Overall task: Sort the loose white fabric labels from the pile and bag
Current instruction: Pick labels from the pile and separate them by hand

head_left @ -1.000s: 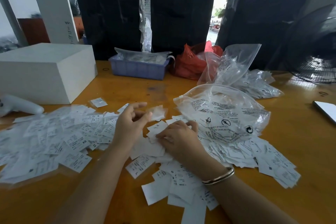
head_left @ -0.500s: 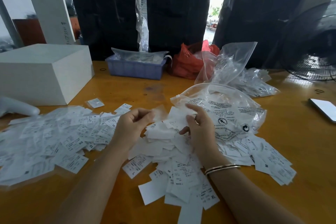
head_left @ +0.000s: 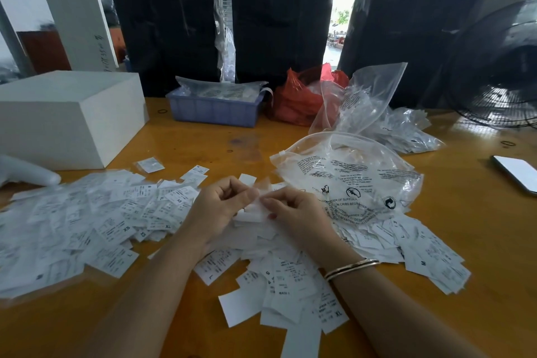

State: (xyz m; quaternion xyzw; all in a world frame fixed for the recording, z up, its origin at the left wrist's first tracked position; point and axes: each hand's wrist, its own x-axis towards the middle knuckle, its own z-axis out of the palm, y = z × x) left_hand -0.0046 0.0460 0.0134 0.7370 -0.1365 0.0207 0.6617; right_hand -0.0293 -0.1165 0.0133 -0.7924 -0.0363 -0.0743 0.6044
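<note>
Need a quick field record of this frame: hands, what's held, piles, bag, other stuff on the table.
left hand: fingers curled, pinching white labels
right hand: fingers curled, pinching the same labels; bangle on wrist
held labels: small white bunch between both hands, above the centre pile
left pile: spread labels, XS and XL prints visible
centre pile: loose heap under the forearms
clear bag: printed, lying right of the hands on labels
table: orange wood
also: white box; blue tray; red bag; phone

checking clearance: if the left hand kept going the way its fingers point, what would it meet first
Most likely the right hand: the left hand points rightward at it, both pinching one label. Depth looks matched.
</note>
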